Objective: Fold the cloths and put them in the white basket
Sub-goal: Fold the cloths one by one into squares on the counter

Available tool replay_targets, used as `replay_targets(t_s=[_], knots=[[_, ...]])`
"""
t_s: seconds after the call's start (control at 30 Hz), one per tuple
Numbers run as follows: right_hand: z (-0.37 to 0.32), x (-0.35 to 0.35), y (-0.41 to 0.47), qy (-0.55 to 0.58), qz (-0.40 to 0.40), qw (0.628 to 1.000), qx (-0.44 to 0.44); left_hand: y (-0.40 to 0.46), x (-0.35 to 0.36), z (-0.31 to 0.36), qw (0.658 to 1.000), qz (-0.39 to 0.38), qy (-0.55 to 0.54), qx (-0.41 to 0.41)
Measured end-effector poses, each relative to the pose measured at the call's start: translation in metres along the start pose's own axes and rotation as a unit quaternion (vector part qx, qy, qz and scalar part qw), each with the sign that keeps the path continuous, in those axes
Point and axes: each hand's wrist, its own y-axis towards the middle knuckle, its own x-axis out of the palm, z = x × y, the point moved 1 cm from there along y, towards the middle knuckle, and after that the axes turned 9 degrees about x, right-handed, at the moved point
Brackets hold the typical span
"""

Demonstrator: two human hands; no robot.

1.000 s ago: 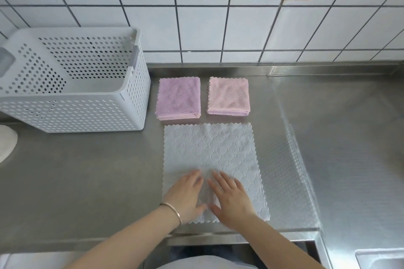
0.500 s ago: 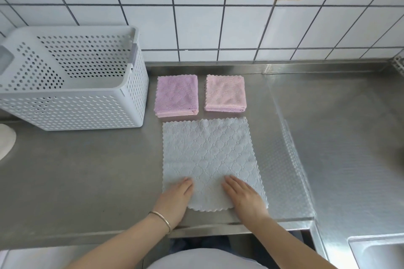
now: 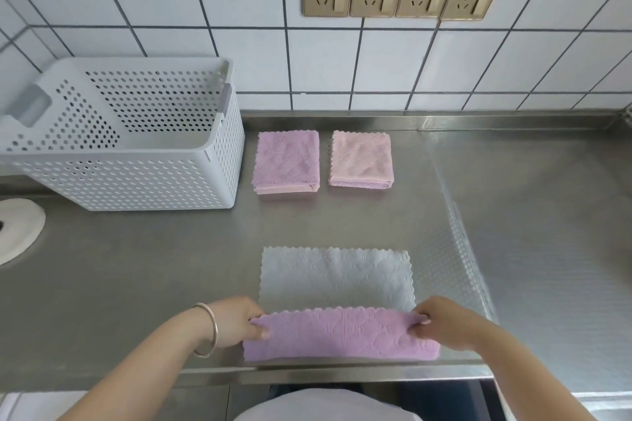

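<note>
- We see the left hand (image 3: 236,321) and right hand (image 3: 441,319) each pinching a near corner of the grey-and-purple cloth (image 3: 337,278), low centre of the frame, its near edge turned up purple over the grey side.
- That fold lies just inside the steel counter (image 3: 136,270) front lip; bare counter stays open to the right and left.
- We count 3 cloths: 2 folded, purple cloth (image 3: 287,162) and pink cloth (image 3: 360,159), mid-frame.
- 1 white basket (image 3: 136,178) stands upper left, beside the purple one.
</note>
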Motion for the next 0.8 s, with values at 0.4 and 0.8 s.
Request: replay_targets(t_s=[0.4, 0.8], knots=[[-0.016, -0.004, 0.048, 0.313, 0.208, 0.923, 0.079, 0.054, -0.011, 0.003, 0.912, 0.322, -0.198, -0.156], [-0.022, -0.004, 0.063, 0.300, 0.252, 0.913, 0.117, 0.078, -0.012, 0.001, 0.901, 0.345, -0.160, -0.210]])
